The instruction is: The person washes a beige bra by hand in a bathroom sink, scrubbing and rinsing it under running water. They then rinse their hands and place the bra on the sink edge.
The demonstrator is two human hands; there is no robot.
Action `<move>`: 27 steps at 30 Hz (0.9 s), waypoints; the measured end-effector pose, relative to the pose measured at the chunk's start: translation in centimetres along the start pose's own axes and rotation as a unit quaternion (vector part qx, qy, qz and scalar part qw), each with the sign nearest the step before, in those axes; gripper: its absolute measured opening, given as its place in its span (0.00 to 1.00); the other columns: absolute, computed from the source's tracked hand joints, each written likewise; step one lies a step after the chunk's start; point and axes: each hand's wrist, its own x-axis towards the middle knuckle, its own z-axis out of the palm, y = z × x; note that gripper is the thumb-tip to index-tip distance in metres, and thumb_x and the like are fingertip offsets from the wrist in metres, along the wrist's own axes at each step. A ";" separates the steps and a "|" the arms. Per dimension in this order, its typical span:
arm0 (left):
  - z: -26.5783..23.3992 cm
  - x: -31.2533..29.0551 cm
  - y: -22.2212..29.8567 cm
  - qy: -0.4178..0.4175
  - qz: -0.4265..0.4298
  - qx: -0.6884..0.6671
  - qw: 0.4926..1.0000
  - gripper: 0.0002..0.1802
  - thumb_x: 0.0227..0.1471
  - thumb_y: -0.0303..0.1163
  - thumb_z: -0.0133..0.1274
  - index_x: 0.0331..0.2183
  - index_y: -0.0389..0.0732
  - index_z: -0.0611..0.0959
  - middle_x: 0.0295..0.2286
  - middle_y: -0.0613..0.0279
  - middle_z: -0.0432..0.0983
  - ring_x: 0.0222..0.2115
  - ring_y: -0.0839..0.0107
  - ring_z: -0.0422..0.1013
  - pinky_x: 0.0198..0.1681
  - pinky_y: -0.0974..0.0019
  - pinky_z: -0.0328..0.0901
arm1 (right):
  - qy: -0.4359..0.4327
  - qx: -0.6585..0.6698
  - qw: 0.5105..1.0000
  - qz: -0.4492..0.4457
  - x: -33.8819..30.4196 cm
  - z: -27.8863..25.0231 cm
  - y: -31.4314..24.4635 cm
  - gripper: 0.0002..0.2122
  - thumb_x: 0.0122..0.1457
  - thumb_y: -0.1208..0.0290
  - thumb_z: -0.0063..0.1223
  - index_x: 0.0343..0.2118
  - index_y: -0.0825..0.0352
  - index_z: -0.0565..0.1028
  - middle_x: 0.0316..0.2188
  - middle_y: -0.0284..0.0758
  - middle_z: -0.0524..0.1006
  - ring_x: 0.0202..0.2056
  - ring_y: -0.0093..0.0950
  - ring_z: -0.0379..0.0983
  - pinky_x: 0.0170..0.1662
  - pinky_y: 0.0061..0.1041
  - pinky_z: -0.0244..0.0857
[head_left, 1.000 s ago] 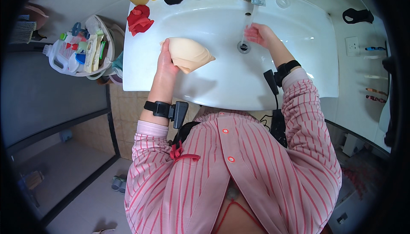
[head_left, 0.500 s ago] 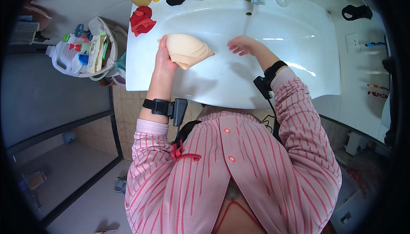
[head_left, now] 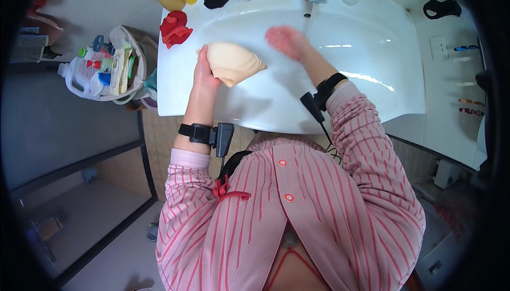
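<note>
And here's the left hand [head_left: 206, 73], clasping the beige cloth [head_left: 234, 61] by its left end, thumb up along the edge, fingers mostly tucked out of sight! The folded bundle juts out rightward from that grip, its pointed tip aimed across the white sink [head_left: 366, 41], over the left part of the basin. Out beyond the tip, a little farther from the body, the right hand [head_left: 287, 41] hangs over the basin, apart from the cloth; it's a blur, so can't tell whether its fingers are spread or curled. The red cloth [head_left: 175, 29] lies on the rim, left of the bundle.
</note>
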 end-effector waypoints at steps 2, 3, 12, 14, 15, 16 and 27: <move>-0.1 0.1 -0.2 0.008 0.000 0.010 1.000 0.24 0.51 0.47 0.45 0.45 0.42 0.67 0.43 0.55 0.68 0.43 0.57 0.65 0.48 0.53 0.60 | -0.051 -0.327 0.928 0.172 -0.5 0.1 2.5 0.12 0.54 0.65 0.44 0.34 0.69 0.71 0.32 0.39 0.73 0.33 0.31 0.70 0.37 0.24 0.65; -0.2 0.2 -0.4 0.017 0.002 0.021 1.000 0.24 0.51 0.47 0.45 0.45 0.41 0.67 0.43 0.55 0.67 0.44 0.57 0.65 0.48 0.53 0.60 | -0.048 -0.526 0.820 0.222 -0.4 0.1 3.4 0.12 0.52 0.63 0.46 0.33 0.67 0.72 0.31 0.36 0.73 0.30 0.27 0.70 0.33 0.23 0.64; 3.9 -0.5 -3.5 -0.042 -0.114 0.069 0.990 0.26 0.53 0.51 0.37 0.45 0.39 0.69 0.43 0.55 0.68 0.43 0.57 0.65 0.48 0.53 0.60 | 0.181 -0.003 0.981 -0.070 -5.2 -3.3 -3.2 0.16 0.57 0.61 0.40 0.39 0.72 0.66 0.37 0.43 0.71 0.39 0.35 0.69 0.45 0.34 0.64; 5.9 -1.4 -4.0 -0.065 -0.137 0.081 0.985 0.27 0.53 0.51 0.36 0.44 0.39 0.69 0.43 0.54 0.69 0.42 0.57 0.66 0.47 0.53 0.60 | 0.171 0.047 0.979 -0.102 -6.6 -2.3 -4.8 0.17 0.57 0.62 0.40 0.39 0.73 0.66 0.37 0.45 0.70 0.40 0.37 0.69 0.45 0.34 0.64; 6.9 -1.9 -4.3 -0.077 -0.140 0.098 0.982 0.27 0.53 0.51 0.36 0.44 0.39 0.69 0.43 0.54 0.69 0.42 0.57 0.66 0.47 0.53 0.61 | 0.171 0.074 0.976 -0.113 -7.3 -1.6 -5.3 0.17 0.57 0.62 0.40 0.40 0.74 0.65 0.38 0.45 0.70 0.41 0.37 0.69 0.46 0.34 0.63; 7.7 -2.6 -4.5 -0.097 -0.145 0.111 0.978 0.27 0.53 0.51 0.36 0.44 0.39 0.69 0.42 0.54 0.69 0.42 0.57 0.66 0.47 0.53 0.61 | 0.171 0.100 0.972 -0.130 -8.3 -0.8 -5.8 0.17 0.57 0.62 0.40 0.40 0.74 0.65 0.38 0.46 0.70 0.41 0.38 0.68 0.46 0.34 0.63; 13.1 -8.0 -7.2 -0.185 -0.213 0.183 0.942 0.26 0.54 0.50 0.36 0.44 0.39 0.68 0.42 0.55 0.68 0.43 0.58 0.65 0.47 0.54 0.61 | -0.075 -0.184 0.978 -0.072 -31.3 5.8 -15.3 0.21 0.58 0.58 0.39 0.40 0.76 0.69 0.41 0.46 0.71 0.43 0.36 0.69 0.47 0.30 0.63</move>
